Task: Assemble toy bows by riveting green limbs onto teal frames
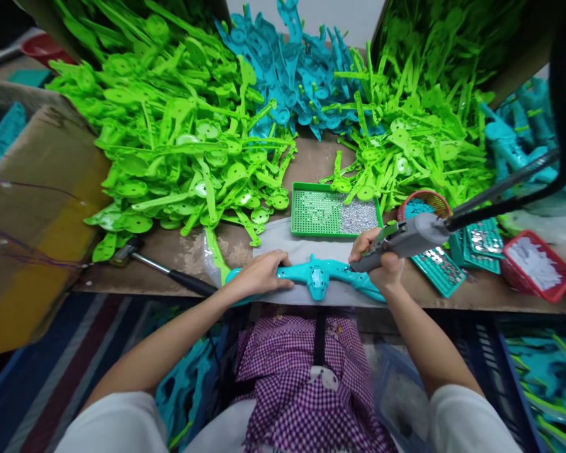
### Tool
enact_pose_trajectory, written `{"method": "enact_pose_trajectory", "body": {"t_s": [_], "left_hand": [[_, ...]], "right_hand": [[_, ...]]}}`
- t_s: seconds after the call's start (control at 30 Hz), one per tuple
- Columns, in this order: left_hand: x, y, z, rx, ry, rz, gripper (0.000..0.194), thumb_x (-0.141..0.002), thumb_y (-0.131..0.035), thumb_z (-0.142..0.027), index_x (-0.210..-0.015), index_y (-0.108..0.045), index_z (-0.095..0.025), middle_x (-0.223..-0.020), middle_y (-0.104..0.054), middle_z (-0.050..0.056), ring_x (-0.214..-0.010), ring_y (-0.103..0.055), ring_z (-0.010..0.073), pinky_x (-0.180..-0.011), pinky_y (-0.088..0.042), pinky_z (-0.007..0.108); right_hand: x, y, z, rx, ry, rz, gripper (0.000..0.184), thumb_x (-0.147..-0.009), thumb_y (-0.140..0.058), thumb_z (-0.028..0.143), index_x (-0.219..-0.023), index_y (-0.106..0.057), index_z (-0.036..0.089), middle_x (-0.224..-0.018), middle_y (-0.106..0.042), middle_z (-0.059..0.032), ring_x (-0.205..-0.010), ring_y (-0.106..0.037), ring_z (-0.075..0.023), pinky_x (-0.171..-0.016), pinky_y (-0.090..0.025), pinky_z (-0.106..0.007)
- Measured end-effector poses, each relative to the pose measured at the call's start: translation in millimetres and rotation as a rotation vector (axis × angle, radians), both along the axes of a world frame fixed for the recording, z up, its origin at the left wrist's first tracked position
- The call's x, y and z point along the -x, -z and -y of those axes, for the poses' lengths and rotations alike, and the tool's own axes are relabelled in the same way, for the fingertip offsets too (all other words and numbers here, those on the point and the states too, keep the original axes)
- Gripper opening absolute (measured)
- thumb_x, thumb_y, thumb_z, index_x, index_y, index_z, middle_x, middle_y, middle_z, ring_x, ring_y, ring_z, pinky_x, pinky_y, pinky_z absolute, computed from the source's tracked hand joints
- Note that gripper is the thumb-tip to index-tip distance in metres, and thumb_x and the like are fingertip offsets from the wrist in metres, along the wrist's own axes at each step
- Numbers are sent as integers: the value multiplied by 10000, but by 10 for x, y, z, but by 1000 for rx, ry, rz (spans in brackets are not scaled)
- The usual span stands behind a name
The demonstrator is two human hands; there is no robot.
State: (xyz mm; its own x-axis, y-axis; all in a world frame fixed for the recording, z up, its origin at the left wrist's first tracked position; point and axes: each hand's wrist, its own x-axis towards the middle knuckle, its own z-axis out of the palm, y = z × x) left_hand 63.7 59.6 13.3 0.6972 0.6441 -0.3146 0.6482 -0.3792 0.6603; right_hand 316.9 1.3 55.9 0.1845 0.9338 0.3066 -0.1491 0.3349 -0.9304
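Observation:
A long teal plastic part (317,278) lies across the near edge of the workbench. My left hand (259,274) presses down on its left end, fingers closed over it. My right hand (381,259) grips a grey powered screwdriver (408,238), whose tip points down at the right half of the teal part. A black hose (509,189) runs from the tool up to the right. Just behind the part sits a green tray (311,214) holding small silver screws.
Heaps of green plastic parts (179,138) and teal parts (292,75) fill the back of the bench. A hammer (160,267) lies at the left. At the right are a red basket (538,264) and teal screw trays (446,267). A cardboard box (33,207) stands far left.

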Motion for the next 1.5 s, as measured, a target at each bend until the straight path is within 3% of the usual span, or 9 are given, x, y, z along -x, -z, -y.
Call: {"method": "enact_pose_trajectory", "body": {"t_s": [0.17,0.3,0.47,0.6,0.73,0.87,1.27,1.4,1.5], "left_hand": [[-9,-57,9,3,-2,-20,370,-681,-735,-422,-931,-562,-210,-968,-635,31,-882,-589,221,-727,-413,290],[-12,-107,14,5,-1,-33,357,-688,-728,-412,-934,-566,-210,-986,-636,37,-892,-585,224,-736,-411,300],[-15,-131,16,15,-4,-37,355,-690,-723,-419,-933,-574,-208,-978,-641,29,-884,-590,222,-725,-408,297],[-9,-99,19,10,-10,-37,386,-676,-738,-434,-945,-577,-208,-989,-646,32,-903,-599,233,-724,-412,295],[-4,-87,23,0,1,-27,372,-681,-740,-428,-935,-573,-213,-999,-643,30,-922,-599,234,-724,-411,291],[-4,-122,25,15,-3,-21,353,-685,-746,-405,-921,-566,-215,-994,-635,20,-936,-598,230,-728,-408,289],[0,-78,22,12,4,-17,352,-691,-737,-417,-921,-562,-216,-991,-636,26,-935,-594,233,-737,-411,297],[0,-77,22,8,3,-16,356,-690,-735,-414,-931,-564,-216,-992,-637,25,-931,-596,232,-733,-415,300],[4,-82,19,13,12,-16,363,-689,-736,-418,-939,-565,-217,-1001,-637,27,-932,-598,235,-735,-421,307]], "right_hand": [[4,-3,9,16,-47,50,503,-641,-600,753,-737,-595,259,-512,-541,8,-404,-507,-157,-349,-382,-295],[-31,-208,-5,-25,50,47,527,-684,-536,772,-767,-648,264,-477,-510,11,-392,-499,-149,-343,-361,-285],[18,-439,-473,-229,255,11,476,-741,-501,732,-749,-634,275,-528,-512,29,-401,-507,-127,-366,-390,-278],[211,-280,-1086,-136,387,28,440,-753,-540,642,-703,-589,207,-641,-598,16,-385,-498,-80,-367,-378,-248],[366,-22,-1410,-65,300,94,422,-716,-587,617,-666,-571,198,-586,-584,29,-393,-499,-76,-395,-403,-240],[362,115,-1441,-74,292,62,400,-735,-579,595,-680,-591,199,-610,-606,26,-384,-502,-72,-386,-397,-237],[323,192,-1435,-99,253,28,429,-729,-582,621,-665,-581,197,-576,-573,33,-383,-525,-86,-367,-398,-236],[334,109,-1437,-86,276,63,447,-724,-556,656,-709,-584,211,-633,-607,24,-392,-517,-85,-374,-393,-246],[289,-70,-1393,-55,307,56,467,-701,-548,692,-729,-583,227,-735,-643,2,-418,-520,-87,-393,-403,-264]]}}
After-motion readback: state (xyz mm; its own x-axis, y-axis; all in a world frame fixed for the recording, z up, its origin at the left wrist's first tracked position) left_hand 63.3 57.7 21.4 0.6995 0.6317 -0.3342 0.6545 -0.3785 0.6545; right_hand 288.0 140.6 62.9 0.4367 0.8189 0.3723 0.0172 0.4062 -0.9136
